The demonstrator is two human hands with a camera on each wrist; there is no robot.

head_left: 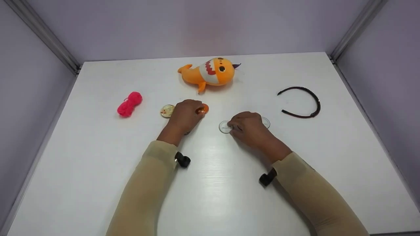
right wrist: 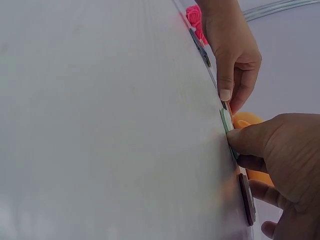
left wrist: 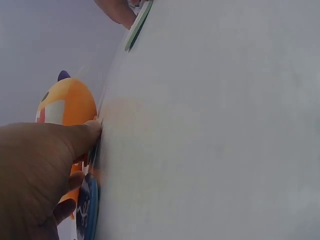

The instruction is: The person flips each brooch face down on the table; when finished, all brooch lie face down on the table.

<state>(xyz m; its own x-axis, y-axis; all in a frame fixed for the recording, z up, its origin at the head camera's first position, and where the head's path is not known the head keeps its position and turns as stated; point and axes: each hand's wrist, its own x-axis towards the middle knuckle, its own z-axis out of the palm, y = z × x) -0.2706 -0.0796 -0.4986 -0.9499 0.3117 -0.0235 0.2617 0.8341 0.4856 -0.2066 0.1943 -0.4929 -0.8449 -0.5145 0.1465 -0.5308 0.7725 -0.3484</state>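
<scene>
My left hand (head_left: 186, 115) pinches a small orange round disc (head_left: 205, 108) between thumb and fingers near the middle of the table. Just left of that hand lies a patterned cream disc (head_left: 166, 111); its blue edge (left wrist: 90, 212) shows in the left wrist view. With thumb and fingers, my right hand (head_left: 252, 129) pinches a pale disc (head_left: 224, 127), whose green rim (right wrist: 224, 119) is visible from the right wrist. Another round disc (head_left: 266, 122), dark-edged in the right wrist view, lies partly hidden behind the right hand.
An orange plush shark (head_left: 208, 72) lies at the back of the white table (head_left: 210, 196). A pink yarn bundle (head_left: 130, 104) is on the left, and a dark headband (head_left: 316, 101) on the right. Pale walls (head_left: 203, 26) stand around the back and sides.
</scene>
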